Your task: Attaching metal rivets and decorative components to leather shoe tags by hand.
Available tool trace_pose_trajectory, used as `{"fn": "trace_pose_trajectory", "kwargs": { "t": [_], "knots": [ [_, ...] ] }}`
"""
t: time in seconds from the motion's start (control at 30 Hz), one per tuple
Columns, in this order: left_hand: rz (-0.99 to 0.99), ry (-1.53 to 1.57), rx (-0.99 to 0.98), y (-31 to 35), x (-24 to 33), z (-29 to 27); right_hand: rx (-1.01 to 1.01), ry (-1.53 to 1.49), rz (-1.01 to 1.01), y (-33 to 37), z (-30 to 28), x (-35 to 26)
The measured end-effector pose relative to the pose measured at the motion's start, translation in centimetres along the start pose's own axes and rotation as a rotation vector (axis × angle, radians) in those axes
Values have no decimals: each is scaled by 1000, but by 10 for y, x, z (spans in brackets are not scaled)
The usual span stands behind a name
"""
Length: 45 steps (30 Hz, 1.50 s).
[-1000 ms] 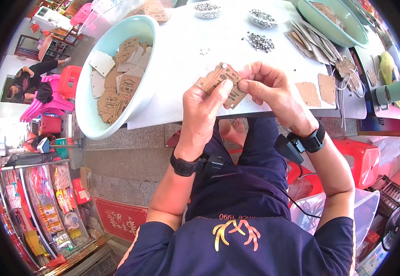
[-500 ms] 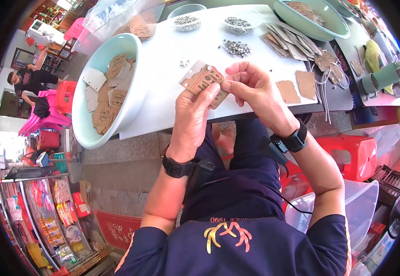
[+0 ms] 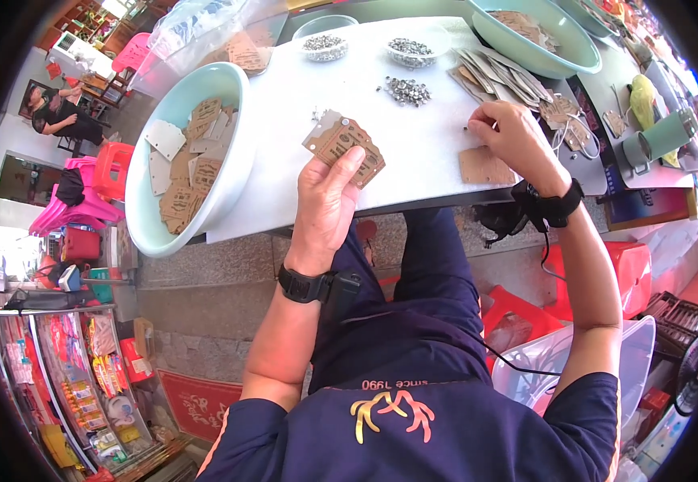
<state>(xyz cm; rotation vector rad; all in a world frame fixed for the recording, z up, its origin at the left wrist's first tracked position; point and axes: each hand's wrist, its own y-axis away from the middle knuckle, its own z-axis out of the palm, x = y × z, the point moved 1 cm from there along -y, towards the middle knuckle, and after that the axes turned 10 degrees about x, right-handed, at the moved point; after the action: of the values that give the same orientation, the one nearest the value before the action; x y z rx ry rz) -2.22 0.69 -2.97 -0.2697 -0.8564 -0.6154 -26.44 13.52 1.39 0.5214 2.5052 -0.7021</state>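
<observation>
My left hand [image 3: 330,197] is closed on a few stacked brown cardboard cards [image 3: 357,153], thumb on top, above the table's front part. The cards carry dark print and have small holes near their edges; a greyish one sticks out behind. Over on the right, my right hand [image 3: 523,146] hovers low at the table with thumb and forefinger brought together. A small dark metal piece [image 3: 467,128] lies right by its fingertips; whether they grip anything is hidden. Just below that hand a brown card [image 3: 484,167] lies flat. A heap of small metal pieces [image 3: 407,91] sits farther back.
A pale green basin [image 3: 240,153] with cards stands at left on the white table [image 3: 301,225]. Two clear bowls [image 3: 323,50] of metal pieces, a stack of cards [image 3: 497,76] and another basin [image 3: 586,64] are at the back. Pale cord [image 3: 577,132] and a green tumbler [image 3: 670,135] are at right.
My right hand has left the cards in my left hand and moved right, to the table beside the loose card. The left hand keeps its hold. A seated person at far left has shifted.
</observation>
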Motion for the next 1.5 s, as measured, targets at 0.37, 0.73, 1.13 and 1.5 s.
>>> {"fn": "trace_pose_trajectory", "kwargs": {
  "t": [0.37,0.73,1.13,1.5],
  "knots": [
    [0,-31,7,2,0,0,-44,200,-187,-4,6,-13],
    [-36,-36,22,3,3,2,-201,112,-12,-10,1,-16],
    [-7,-85,34,1,2,5,-203,241,-80,-17,2,-19],
    [70,-207,65,9,-1,16,33,-397,-120,19,32,-85]
  ]
}}
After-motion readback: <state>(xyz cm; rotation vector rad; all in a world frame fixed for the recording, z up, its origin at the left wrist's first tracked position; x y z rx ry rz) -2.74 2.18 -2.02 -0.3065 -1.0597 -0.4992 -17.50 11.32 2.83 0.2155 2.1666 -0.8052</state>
